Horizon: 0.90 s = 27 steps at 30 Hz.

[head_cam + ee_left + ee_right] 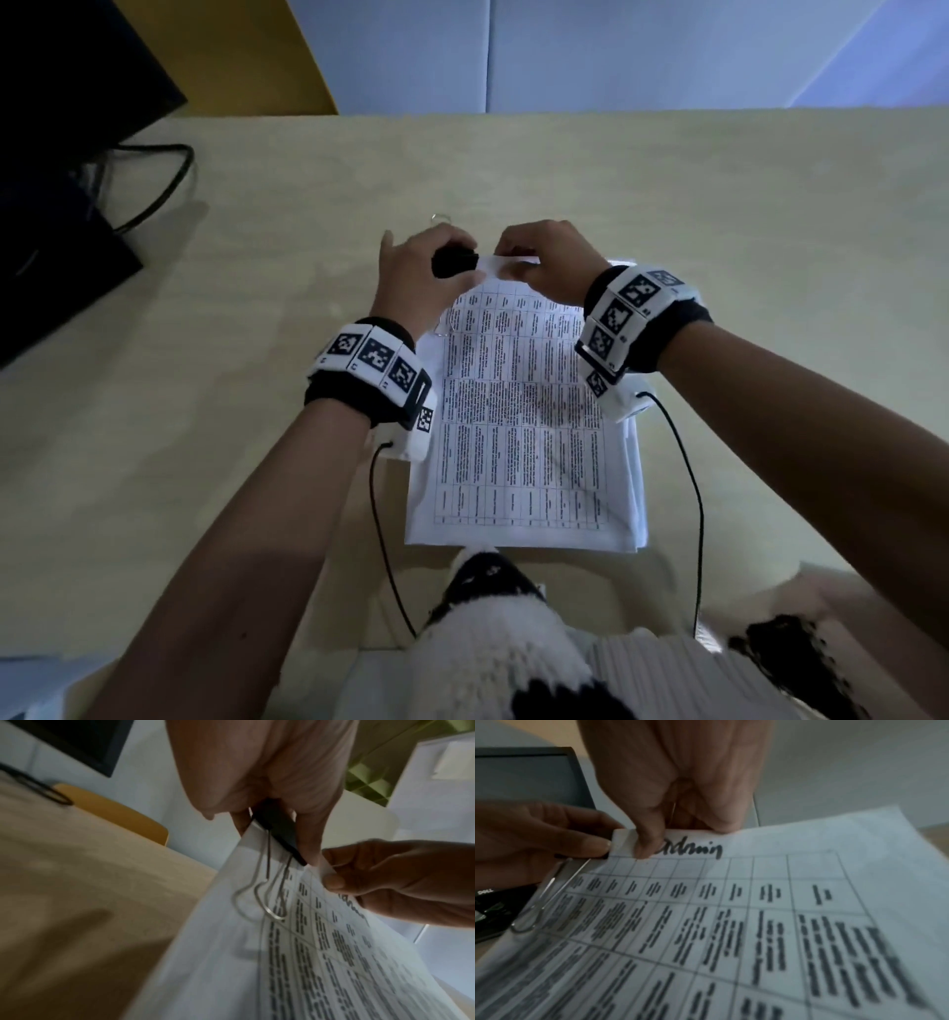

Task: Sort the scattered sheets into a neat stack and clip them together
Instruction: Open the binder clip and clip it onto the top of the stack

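Observation:
A stack of white sheets [518, 411] printed with tables lies on the beige table [744, 205], its far end lifted. My left hand [411, 272] grips a black binder clip [454, 262] at the stack's far left corner. In the left wrist view the clip [280, 833] sits over the paper edge, and its wire handle [259, 898] lies on the top sheet. My right hand [544, 257] pinches the far edge of the sheets [731, 923] beside the clip, thumb on top next to a handwritten word. The left hand [539, 837] shows beside it.
A black monitor [51, 180] and its cable [169, 174] stand at the far left of the table. A small wire loop [440, 218] lies just beyond my left hand. A yellow panel [257, 51] and pale wall rise behind the table.

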Available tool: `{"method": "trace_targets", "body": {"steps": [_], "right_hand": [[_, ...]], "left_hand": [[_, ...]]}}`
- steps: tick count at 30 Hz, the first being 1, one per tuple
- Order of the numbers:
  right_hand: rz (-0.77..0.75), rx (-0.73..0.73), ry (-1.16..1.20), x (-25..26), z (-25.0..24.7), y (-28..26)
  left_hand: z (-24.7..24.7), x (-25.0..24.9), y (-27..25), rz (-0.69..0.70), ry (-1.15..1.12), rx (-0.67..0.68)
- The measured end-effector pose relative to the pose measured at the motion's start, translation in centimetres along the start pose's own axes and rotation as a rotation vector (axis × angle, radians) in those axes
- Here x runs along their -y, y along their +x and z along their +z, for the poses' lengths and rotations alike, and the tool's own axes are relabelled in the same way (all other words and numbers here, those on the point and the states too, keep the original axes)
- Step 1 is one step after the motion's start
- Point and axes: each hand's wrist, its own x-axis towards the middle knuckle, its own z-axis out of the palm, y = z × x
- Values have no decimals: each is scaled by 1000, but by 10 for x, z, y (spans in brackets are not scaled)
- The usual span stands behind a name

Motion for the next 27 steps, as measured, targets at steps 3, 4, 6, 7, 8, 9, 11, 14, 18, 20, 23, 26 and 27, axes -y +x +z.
{"method": "trace_targets", "body": {"steps": [3, 4, 6, 7, 8, 9, 11, 14, 18, 20, 23, 26, 27], "right_hand": [[-22, -63, -17, 1, 4, -8], [-21, -69, -21, 2, 6, -11], [-22, -75, -32, 4, 9, -15], [-25, -81, -36, 4, 10, -17], [-20, -91, -37, 4, 9, -18], [-10, -105, -35, 3, 7, -20], [8, -127, -12, 2, 4, -22], [21, -144, 25, 2, 2, -24], [39, -159, 21, 4, -1, -27], [53, -193, 10, 3, -5, -28], [82, -226, -6, 2, -11, -25], [170, -175, 3, -6, -18, -24], [229, -154, 9, -11, -20, -25]], "left_hand": [[6, 2, -3, -54, 67, -6], [7, 2, -3, -83, 66, -11], [5, 3, -4, -150, -95, 15], [3, 4, -5, -197, -212, 41], [0, 5, -7, -238, -312, 69], [-2, 6, -10, -270, -394, 89], [-2, 10, -17, -276, -489, 91], [2, 6, -24, -266, -494, 56], [4, -1, -31, -269, -623, 72], [6, -1, -37, -270, -589, 123], [16, 1, -48, -306, -463, 96], [23, 1, -50, -365, -480, 25], [24, 0, -50, -371, -478, 5]]}}
